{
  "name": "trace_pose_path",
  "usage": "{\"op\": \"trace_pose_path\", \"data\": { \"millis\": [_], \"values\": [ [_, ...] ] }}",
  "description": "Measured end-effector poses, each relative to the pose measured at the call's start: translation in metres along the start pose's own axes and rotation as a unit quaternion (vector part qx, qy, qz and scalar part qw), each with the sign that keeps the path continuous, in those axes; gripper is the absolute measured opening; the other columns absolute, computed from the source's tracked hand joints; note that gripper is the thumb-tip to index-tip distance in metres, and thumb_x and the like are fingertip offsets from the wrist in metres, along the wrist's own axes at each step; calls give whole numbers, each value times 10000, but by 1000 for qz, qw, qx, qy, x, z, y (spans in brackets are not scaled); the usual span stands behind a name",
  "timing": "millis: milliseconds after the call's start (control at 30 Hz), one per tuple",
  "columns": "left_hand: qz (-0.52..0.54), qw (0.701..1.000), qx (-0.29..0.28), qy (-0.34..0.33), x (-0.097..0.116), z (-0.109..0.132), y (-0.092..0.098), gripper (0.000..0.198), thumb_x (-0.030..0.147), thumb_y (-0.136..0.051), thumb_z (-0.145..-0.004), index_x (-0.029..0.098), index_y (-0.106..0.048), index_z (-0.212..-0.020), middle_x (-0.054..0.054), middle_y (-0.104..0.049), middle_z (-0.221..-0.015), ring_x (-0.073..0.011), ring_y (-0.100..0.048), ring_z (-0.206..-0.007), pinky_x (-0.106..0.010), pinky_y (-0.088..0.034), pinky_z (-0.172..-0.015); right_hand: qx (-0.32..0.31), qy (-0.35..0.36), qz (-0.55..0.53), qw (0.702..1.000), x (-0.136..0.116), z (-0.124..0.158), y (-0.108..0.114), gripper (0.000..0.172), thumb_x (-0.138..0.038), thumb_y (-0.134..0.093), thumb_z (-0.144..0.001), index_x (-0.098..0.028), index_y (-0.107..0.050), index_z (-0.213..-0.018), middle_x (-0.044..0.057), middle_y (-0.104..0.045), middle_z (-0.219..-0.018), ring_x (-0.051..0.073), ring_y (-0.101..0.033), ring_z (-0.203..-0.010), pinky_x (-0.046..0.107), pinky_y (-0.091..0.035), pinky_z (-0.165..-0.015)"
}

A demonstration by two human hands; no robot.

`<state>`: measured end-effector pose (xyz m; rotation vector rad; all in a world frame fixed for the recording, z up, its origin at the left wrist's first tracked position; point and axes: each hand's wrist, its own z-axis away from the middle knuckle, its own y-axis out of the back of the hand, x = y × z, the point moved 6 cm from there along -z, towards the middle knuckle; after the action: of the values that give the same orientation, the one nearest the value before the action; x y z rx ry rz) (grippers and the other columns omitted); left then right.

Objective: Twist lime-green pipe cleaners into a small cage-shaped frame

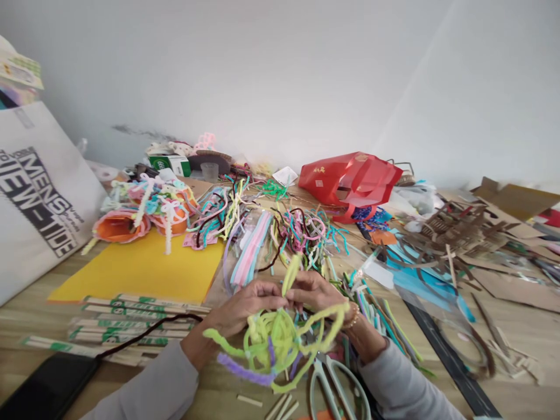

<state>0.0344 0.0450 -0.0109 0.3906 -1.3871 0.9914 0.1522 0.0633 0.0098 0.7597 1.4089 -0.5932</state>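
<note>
L hand (251, 300) & R hand (312, 291) meet mid-view over the worktop (205, 399), fingertips almost together. Both grips closed, thumb vs fingers, on the base of a green strip (290, 274) that sticks up btwn them; prob pinched low from both sides so the soft, bendy length stays steady & can be worked finely. Green loops (275, 344) hang just below, on wearer's side of the hands, w/ a purple strip (245, 370) running out to the L; can't tell if the upright strip joins them, b/c the fingers hide the spot. Loops look blurred, so detail's unclear.

Scissors (326, 379) lie under & to R of the loops, handles toward wearer, prob so they're quick to grab. Loose strips (301, 230) are heaped just beyond the hands, likely for easy reach, w/ more bundled by the R wrist. Chopsticks (122, 318) in wrappers lie to L, yellow sheet (153, 268) behind; phone (48, 382) near L corner. Red bag (345, 178) sits farther back by the wall, maybe to keep the front free for handwork
</note>
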Motion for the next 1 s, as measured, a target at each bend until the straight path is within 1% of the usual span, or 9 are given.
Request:
{"op": "trace_pose_path", "data": {
  "millis": [100, 233, 333, 433, 600, 700, 800, 900, 1000],
  "values": [
    [-80, 993, 70, -54, 7, -1, 7, 240, 351, -674, -720, 114, -638, -696, 7, -559, -620, -103, -460, -565, -214, -337, -537, 82, -29, 63, 994, 6, -1, 6, 343, -442, -602, -822, -122, -579, -700, -17, -524, -562, 74, -444, -480, 191, -336, -451],
    [-228, 956, 142, -119, 12, -4, 12, 225, 305, -619, -726, 130, -584, -589, 30, -495, -561, -104, -419, -562, -214, -316, -544, 112, -35, 189, 975, 1, 1, 4, 304, -386, -607, -815, -119, -603, -670, 3, -567, -562, 81, -467, -497, 190, -337, -462],
    [-300, 927, 167, -151, 15, -2, 10, 201, 276, -571, -739, 135, -588, -596, 26, -502, -562, -115, -430, -573, -217, -320, -555, 148, -44, 252, 955, 1, 2, 5, 306, -375, -603, -803, -122, -603, -632, 7, -567, -536, 86, -469, -495, 190, -327, -456],
    [-331, 914, 183, -146, 17, 0, 7, 159, 230, -540, -735, 126, -623, -647, 0, -559, -592, -135, -475, -591, -227, -340, -568, 178, -45, 283, 941, 3, 2, 6, 325, -364, -577, -805, -124, -580, -585, 6, -543, -508, 85, -448, -482, 191, -303, -439],
    [-346, 906, 195, -146, 20, 1, 7, 164, 200, -527, -726, 124, -608, -605, -9, -563, -571, -138, -489, -578, -231, -335, -563, 172, -40, 263, 948, 5, 1, 3, 269, -303, -533, -805, -125, -570, -606, 12, -561, -521, 92, -466, -482, 193, -318, -447],
    [-348, 906, 193, -145, 19, 1, 8, 182, 223, -531, -739, 120, -620, -618, -8, -564, -576, -133, -480, -574, -229, -325, -556, 156, -46, 227, 960, 6, 0, 1, 292, -323, -520, -817, -122, -566, -610, 13, -559, -520, 92, -470, -474, 195, -325, -444],
    [-326, 916, 185, -144, 17, -1, 9, 187, 243, -545, -737, 121, -623, -619, 5, -546, -569, -120, -461, -564, -221, -321, -548, 146, -43, 189, 970, 8, -1, 1, 287, -341, -522, -825, -121, -579, -649, 7, -555, -534, 93, -476, -481, 194, -337, -449],
    [-279, 936, 168, -136, 14, -3, 11, 202, 275, -576, -727, 124, -617, -600, 18, -518, -552, -109, -438, -556, -209, -322, -535, 138, -46, 157, 977, 12, -1, 3, 281, -363, -535, -829, -122, -595, -697, 0, -549, -554, 91, -476, -493, 192, -354, -461],
    [-178, 973, 121, -83, 7, -5, 12, 224, 330, -632, -709, 120, -639, -633, 9, -547, -570, -103, -447, -542, -208, -330, -517, 99, -45, 102, 989, 13, -1, 2, 298, -409, -554, -829, -127, -606, -746, -10, -536, -571, 83, -459, -493, 194, -368, -475]
  ]
}}
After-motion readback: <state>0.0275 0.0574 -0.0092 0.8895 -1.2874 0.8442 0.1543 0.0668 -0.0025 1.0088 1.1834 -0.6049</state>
